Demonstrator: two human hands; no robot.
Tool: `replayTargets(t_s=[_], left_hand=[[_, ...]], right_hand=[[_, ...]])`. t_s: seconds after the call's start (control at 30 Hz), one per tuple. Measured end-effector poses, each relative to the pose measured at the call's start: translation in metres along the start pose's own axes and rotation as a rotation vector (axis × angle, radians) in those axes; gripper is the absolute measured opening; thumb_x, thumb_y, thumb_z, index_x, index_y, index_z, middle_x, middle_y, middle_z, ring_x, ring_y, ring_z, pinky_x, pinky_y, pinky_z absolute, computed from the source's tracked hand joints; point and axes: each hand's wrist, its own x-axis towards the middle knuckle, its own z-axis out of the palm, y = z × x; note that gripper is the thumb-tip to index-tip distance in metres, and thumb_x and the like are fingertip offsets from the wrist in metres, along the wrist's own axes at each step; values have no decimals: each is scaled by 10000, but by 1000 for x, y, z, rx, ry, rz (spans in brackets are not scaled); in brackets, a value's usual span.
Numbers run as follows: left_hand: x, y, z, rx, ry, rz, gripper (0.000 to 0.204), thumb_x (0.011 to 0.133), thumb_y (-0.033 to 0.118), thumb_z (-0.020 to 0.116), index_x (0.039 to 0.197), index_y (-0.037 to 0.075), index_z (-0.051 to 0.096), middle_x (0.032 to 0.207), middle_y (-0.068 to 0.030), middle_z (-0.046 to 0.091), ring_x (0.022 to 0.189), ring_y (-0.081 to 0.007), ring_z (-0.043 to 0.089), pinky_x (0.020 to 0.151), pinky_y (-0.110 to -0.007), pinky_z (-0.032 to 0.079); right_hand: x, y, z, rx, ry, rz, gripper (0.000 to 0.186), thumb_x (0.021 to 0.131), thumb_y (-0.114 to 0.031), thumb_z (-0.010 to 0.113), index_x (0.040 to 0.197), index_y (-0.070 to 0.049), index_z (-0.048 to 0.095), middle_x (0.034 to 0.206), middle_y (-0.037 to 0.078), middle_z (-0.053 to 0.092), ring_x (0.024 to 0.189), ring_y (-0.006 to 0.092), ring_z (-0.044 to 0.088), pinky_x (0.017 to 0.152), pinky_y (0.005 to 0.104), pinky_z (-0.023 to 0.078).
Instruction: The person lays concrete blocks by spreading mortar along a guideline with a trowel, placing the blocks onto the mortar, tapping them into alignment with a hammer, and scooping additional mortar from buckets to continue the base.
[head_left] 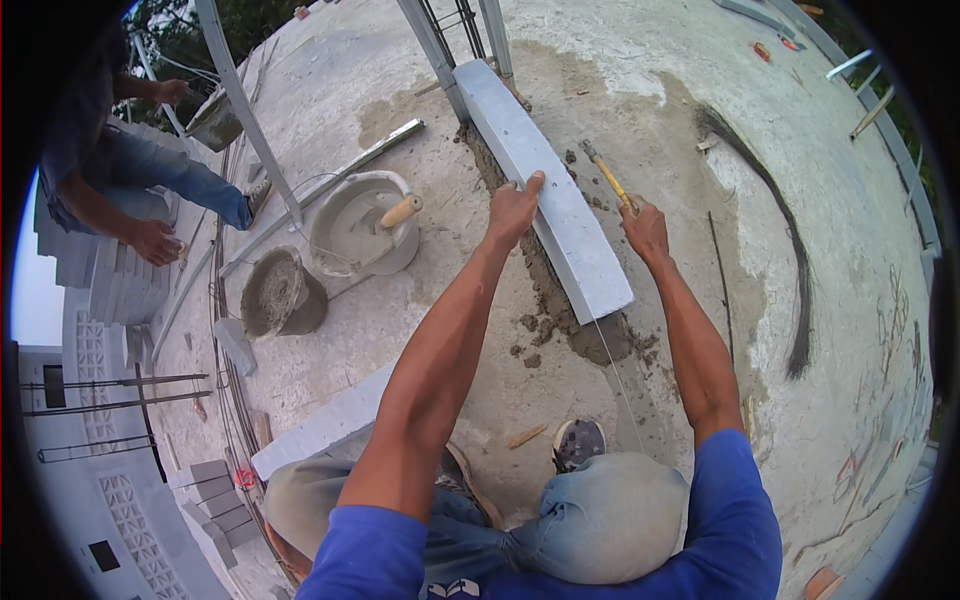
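My left hand point(515, 205) grips the upper face and left edge of a long pale grey block point(546, 245), which lies in a bed of wet mortar point(610, 340), its far end beside metal posts. My right hand point(642, 222), just right of the block, is closed on the yellow handle of a hammer point(603, 165), its metal head angled forward and left. A thin string point(622, 393) runs from the block's near end toward me. A bucket of grey mix point(282, 298) and a white tub point(392, 255) with a wooden-handled tool point(398, 213) stand to the left.
A co-worker point(160, 180) is at the upper left beside stacked blocks point(120, 270). A metal straightedge point(390, 138), upright posts point(240, 100) and rebar stand around. A bundle of dark wire point(795, 250) lies at right. Another block point(310, 428) lies near my left knee.
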Motion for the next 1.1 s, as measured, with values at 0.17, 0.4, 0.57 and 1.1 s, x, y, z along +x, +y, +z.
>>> replayTargets(t_s=[0.17, 0.4, 0.57, 1.1], left_hand=[[-3, 30, -126, 477, 99, 180, 610, 922, 498, 589, 1144, -70, 626, 997, -197, 681, 809, -271, 692, 647, -366, 556], [-40, 2, -311, 1162, 649, 326, 726, 862, 433, 688, 1342, -61, 460, 1275, -294, 536, 1182, -408, 540, 960, -456, 463], [-90, -50, -319, 917, 601, 250, 793, 878, 454, 673, 1379, -98, 402, 1284, -329, 513, 1214, -438, 508, 1011, -479, 426], [-271, -177, -273, 499, 434, 147, 578, 948, 372, 607, 1365, 1, 457, 1336, -267, 518, 1221, -413, 523, 1006, -449, 439]], right_hand=[[-48, 67, -70, -489, -67, 18, 360, 948, -272, 584, 1280, -135, 574, 971, 178, 633, 873, 380, 647, 749, 492, 508], [-42, -49, -128, -274, 173, -214, 358, 928, -204, 643, 1240, -34, 604, 1203, 188, 606, 1105, 335, 600, 955, 408, 464], [-18, -280, -35, -194, -140, -839, 374, 927, -270, 617, 1200, -15, 610, 1144, 160, 637, 1105, 313, 588, 941, 410, 458], [-13, -378, 105, -753, -391, -1120, 199, 847, -135, 610, 974, 5, 549, 785, 142, 648, 726, 308, 674, 651, 434, 522]])
